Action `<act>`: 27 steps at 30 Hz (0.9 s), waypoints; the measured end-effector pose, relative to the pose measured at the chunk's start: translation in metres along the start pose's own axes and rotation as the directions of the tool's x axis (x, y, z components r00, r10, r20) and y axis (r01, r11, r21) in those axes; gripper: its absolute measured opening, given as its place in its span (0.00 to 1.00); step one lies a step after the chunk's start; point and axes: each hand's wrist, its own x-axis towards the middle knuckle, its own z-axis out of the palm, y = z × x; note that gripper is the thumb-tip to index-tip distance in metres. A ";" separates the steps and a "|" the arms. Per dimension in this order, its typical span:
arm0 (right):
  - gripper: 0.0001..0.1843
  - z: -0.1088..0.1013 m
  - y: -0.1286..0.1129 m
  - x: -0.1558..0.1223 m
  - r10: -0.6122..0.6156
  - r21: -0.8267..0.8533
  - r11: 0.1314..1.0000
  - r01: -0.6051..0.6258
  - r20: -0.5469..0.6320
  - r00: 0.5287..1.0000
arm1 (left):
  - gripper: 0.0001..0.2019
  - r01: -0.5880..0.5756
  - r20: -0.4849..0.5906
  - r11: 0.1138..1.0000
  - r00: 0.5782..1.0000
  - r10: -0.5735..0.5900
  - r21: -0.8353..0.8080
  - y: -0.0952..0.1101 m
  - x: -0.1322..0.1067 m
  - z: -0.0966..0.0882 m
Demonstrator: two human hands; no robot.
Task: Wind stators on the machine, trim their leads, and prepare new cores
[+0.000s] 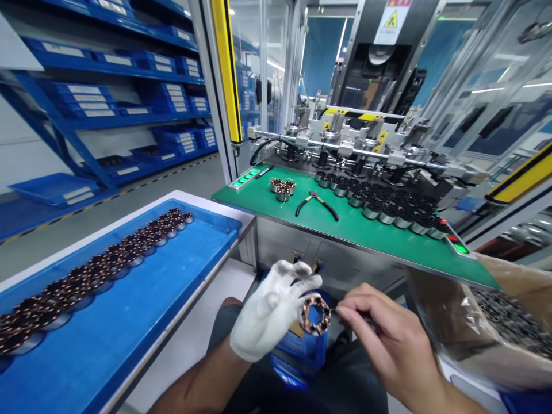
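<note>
Head view is showing the gloved left hand pinching a stator upright, its bore facing the camera, below the green counter; the bare right hand, just right of the stator, is closing its fingers on something thin touching the stator's rim.

one blue tray, one pair of pliers, two hands
</note>
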 end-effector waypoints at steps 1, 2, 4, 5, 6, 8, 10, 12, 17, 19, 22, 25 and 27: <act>0.07 0.000 0.000 0.002 -0.030 0.032 0.999 0.029 0.022 0.999 | 0.19 0.058 -0.006 0.998 0.998 -0.058 -0.002 -0.002 0.002 -0.006; 0.06 0.000 0.000 0.004 -0.065 0.060 0.996 0.062 0.046 0.997 | 0.20 0.174 -0.002 0.985 0.985 -0.174 0.008 -0.006 0.003 -0.012; 0.05 0.000 0.002 0.008 -0.127 0.108 0.987 0.117 0.085 0.988 | 0.29 0.468 0.026 0.882 0.883 -0.469 0.051 -0.016 0.004 -0.025; 0.05 -0.001 0.002 0.009 -0.143 0.127 0.983 0.130 0.099 0.985 | 0.33 0.578 0.030 0.813 0.814 -0.580 0.070 -0.020 0.003 -0.029; 0.05 -0.001 0.003 0.010 -0.151 0.143 0.980 0.135 0.109 0.982 | 0.35 0.633 0.023 0.770 0.771 -0.636 0.081 -0.024 0.001 -0.032; 0.05 -0.002 0.004 0.010 -0.143 0.148 0.981 0.125 0.120 0.982 | 0.32 0.590 -0.007 0.802 0.806 -0.592 0.098 -0.026 -0.004 -0.030; 0.04 -0.003 0.005 0.009 -0.089 0.116 0.990 0.076 0.111 0.990 | 0.26 0.454 -0.031 0.875 0.890 -0.456 0.166 -0.022 -0.008 -0.022; 0.05 -0.003 0.005 0.007 0.018 0.069 0.997 -0.025 0.092 0.996 | 0.26 0.313 -0.058 0.915 0.949 -0.309 0.255 -0.015 -0.009 -0.013; 0.09 -0.003 0.008 0.006 0.237 0.065 0.969 -0.240 0.052 0.970 | 0.31 0.091 -0.096 0.789 0.995 -0.041 0.608 -0.003 -0.013 -0.005; 0.11 -0.004 0.010 0.008 0.251 0.115 0.960 -0.257 0.062 0.966 | 0.27 0.023 0.012 0.682 0.999 -0.046 0.731 0.001 -0.017 -0.009; 0.12 -0.006 0.013 0.009 0.233 0.168 0.955 -0.245 0.090 0.968 | 0.22 0.027 0.100 0.526 0.972 -0.213 0.850 0.012 -0.020 -0.013; 0.11 -0.006 0.014 0.008 0.195 0.210 0.953 -0.220 0.135 0.971 | 0.23 0.025 0.068 0.263 0.939 -0.338 0.964 0.026 -0.016 -0.009; 0.11 -0.005 0.015 0.006 0.183 0.242 0.945 -0.219 0.165 0.969 | 0.19 -0.013 0.057 0.121 0.927 -0.371 0.993 0.032 -0.010 -0.002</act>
